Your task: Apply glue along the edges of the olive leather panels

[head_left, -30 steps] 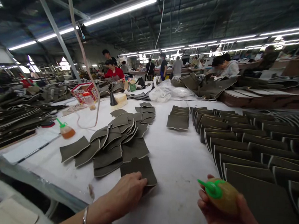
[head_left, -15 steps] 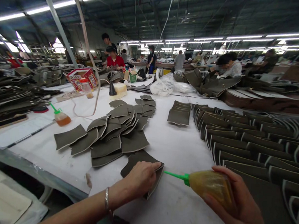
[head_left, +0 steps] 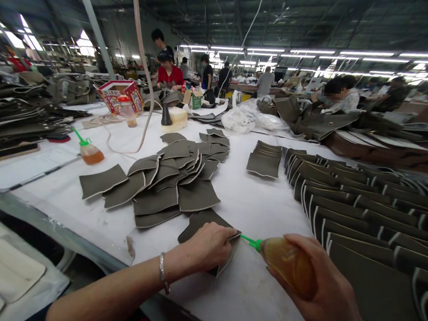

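Note:
My left hand (head_left: 210,247) is closed on a dark olive leather-like piece (head_left: 204,219) near the table's front edge, index finger stretched along its right corner. Part of that piece is hidden under the hand. My right hand (head_left: 323,283) is wrapped round a squeeze bottle (head_left: 289,265) of amber liquid, tilted sideways. Its thin green nozzle points left, with the tip at the piece's right edge, close to my left fingertip. Just beyond my left hand lies a loose heap of similar pieces (head_left: 159,196).
Rows of overlapping olive pieces (head_left: 356,231) cover the table's right side; a small stack (head_left: 264,159) lies beside them. At left are a second green-tipped bottle (head_left: 91,154), a lidded jar (head_left: 128,111), a red box (head_left: 117,96) and a hanging hose (head_left: 142,61). People work further back.
The squeeze bottle has moved left, bringing its nozzle tip to the piece's edge. My left hand keeps its grip on the piece. The whole view has shifted slightly.

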Demonstrator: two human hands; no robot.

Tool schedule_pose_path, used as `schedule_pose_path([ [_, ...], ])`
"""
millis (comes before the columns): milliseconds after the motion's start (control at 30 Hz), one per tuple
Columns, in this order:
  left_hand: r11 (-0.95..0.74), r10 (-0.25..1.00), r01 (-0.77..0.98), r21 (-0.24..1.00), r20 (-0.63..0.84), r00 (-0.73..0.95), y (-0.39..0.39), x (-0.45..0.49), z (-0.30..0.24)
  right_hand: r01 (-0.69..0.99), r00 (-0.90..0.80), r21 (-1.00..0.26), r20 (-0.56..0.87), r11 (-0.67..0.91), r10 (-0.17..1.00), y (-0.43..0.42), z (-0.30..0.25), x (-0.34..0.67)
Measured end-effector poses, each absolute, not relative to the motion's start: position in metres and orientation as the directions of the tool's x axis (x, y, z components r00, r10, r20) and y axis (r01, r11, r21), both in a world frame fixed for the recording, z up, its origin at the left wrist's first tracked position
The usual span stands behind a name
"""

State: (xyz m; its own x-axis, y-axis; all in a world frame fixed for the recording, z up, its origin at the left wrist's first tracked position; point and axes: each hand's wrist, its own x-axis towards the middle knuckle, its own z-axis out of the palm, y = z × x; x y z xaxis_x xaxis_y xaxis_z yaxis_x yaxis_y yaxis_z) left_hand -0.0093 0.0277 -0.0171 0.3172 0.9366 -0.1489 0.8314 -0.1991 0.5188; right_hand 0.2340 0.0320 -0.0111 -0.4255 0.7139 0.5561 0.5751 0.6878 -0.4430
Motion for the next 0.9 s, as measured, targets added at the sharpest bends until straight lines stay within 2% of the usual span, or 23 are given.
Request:
schedule_pose_path([
  [67, -0.203, 0.934, 0.832, 0.516, -0.152, 0.322, 0.028, -0.009, -0.016, 0.579, -0.426, -0.461, 0.532, 0.673, 0.732, 0.031, -0.01, 0.234],
  [200, -0.205, 0.933, 0.827, 0.524, -0.151, 0.327, 0.03, -0.01, -0.017, 0.606, -0.314, -0.571, 0.468, 0.554, 0.826, 0.032, -0.013, 0.236],
  [333, -0.203, 0.934, 0.821, 0.533, -0.147, 0.326, 0.03, -0.009, -0.019, 0.593, -0.274, -0.614, 0.455, 0.521, 0.847, 0.032, -0.019, 0.238],
  [500, -0.202, 0.931, 0.844, 0.496, -0.169, 0.322, 0.029, -0.008, -0.019, 0.556, -0.223, -0.717, 0.358, 0.42, 0.907, 0.032, -0.021, 0.239],
  [700, -0.215, 0.929, 0.87, 0.444, -0.181, 0.323, 0.028, -0.007, -0.018, 0.578, -0.154, -0.72, 0.364, 0.383, 0.918, 0.032, -0.022, 0.239],
  [900, -0.258, 0.925, 0.89, 0.375, -0.169, 0.339, 0.026, -0.005, -0.014, 0.475, -0.118, -0.848, 0.204, 0.236, 0.972, 0.026, -0.024, 0.239],
])
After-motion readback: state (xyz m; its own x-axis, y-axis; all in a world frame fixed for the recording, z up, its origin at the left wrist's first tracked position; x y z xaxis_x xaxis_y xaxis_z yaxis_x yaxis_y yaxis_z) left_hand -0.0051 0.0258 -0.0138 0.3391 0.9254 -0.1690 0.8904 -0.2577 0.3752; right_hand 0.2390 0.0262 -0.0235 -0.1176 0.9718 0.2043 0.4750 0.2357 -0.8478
